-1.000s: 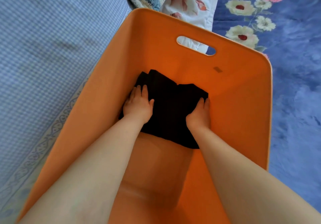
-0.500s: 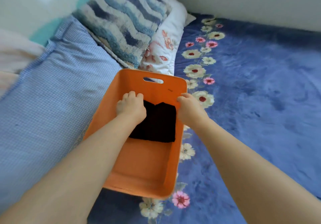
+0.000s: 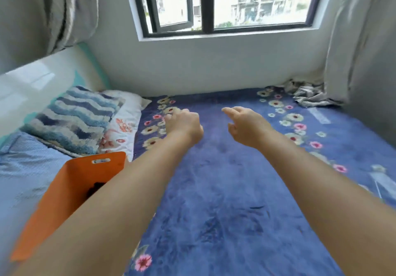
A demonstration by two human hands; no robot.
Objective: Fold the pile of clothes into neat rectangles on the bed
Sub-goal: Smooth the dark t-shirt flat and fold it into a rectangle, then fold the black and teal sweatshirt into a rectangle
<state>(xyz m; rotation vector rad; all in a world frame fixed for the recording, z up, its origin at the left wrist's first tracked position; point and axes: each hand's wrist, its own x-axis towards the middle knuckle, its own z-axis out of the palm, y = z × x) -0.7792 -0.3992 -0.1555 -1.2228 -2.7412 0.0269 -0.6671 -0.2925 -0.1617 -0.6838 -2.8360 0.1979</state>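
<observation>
Fingers [image 3: 230,111] of both hands are hanging loosely curled, holding nothing, above the bed [image 3: 225,190]. Reaching toward the crumpled grey cloth [image 3: 310,95] risks leaning off balance and knocking the orange basket [image 3: 70,181].

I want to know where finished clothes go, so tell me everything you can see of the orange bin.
The orange bin looks like smooth, rigid plastic with flat walls and a slot handle cut near the top of its far wall. It stands open-topped on the bed, at the left, beside the pillows. The left forearm crosses in front, hiding much of it. A dark garment shows inside. Neither hand touches it.
</observation>
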